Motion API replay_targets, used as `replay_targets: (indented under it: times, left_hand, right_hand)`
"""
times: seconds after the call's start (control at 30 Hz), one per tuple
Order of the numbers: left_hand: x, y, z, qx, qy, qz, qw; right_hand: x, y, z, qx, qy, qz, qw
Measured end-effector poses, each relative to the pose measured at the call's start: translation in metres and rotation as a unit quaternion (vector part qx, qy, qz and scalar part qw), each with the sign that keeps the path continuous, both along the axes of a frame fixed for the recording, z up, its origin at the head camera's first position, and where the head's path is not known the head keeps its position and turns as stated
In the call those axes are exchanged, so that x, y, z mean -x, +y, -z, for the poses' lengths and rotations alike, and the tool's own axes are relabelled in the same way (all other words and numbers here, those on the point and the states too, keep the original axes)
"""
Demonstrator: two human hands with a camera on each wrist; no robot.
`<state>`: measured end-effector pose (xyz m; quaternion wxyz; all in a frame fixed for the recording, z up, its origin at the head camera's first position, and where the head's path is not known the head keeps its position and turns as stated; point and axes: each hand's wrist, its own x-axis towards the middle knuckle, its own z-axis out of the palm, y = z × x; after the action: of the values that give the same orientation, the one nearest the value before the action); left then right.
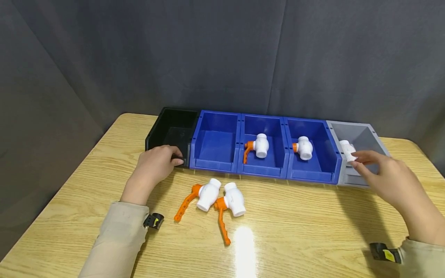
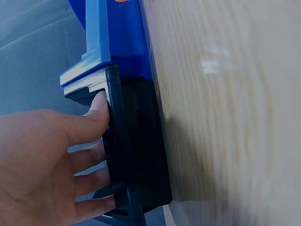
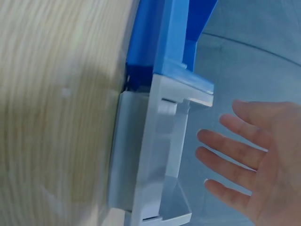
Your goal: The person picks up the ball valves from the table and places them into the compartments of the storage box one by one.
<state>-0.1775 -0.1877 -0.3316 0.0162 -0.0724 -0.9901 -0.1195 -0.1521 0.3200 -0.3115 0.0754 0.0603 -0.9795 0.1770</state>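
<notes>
Probably a lab or a workshop, though which cannot be told: a wood-grain bench (image 1: 295, 220) carries a row of open-fronted plastic bins (image 1: 217, 148) and white valves (image 1: 209, 195) with orange levers (image 1: 223, 226), and a plain dark grey curtain (image 1: 215, 54) hides whatever room lies beyond.

Looks like grained wood across the table (image 1: 295, 224), smooth and glossy enough to throw back a bright glare. Hangs as matt cloth in the grey curtain (image 1: 208, 50). Appears as smooth plastic in the black bin (image 1: 179, 135), blue bins (image 1: 217, 148) and grey bin (image 1: 358, 131), with sheen along rims. Resembles hard plastic on the white valves (image 1: 234, 199) and orange levers (image 1: 223, 227). Seems matt fabric on the beige sleeves (image 1: 118, 239).
</notes>
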Motion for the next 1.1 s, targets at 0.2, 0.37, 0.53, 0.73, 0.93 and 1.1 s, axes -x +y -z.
replay_targets:
  times: [0.2,0.37,0.53,0.73,0.93,1.1]
  left_hand:
    - [0.0,0.0,-0.002,0.003,-0.002,0.0,1.0]
    - [-0.001,-0.001,-0.003,0.001,-0.004,0.005,1.0]
    - [0.0,-0.001,-0.002,-0.008,0.002,0.018,0.9998]
    - [0.0,-0.001,-0.001,-0.017,0.0,0.023,0.9996]
    - [-0.002,0.002,-0.006,-0.003,0.015,0.026,0.9995]
    - [-0.01,0.008,-0.02,0.03,0.063,0.026,0.9972]
  right_hand:
    - [0.003,0.007,0.005,-0.01,-0.027,-0.01,1.0]
    - [0.006,0.009,0.009,-0.007,-0.041,-0.025,0.999]
    - [0.008,0.012,0.015,-0.014,-0.049,-0.046,0.998]
    - [0.009,0.017,0.022,-0.023,-0.025,-0.076,0.997]
    - [0.01,0.02,0.027,-0.039,-0.006,-0.096,0.995]
    - [0.011,0.019,0.028,-0.047,0.0,-0.097,0.994]
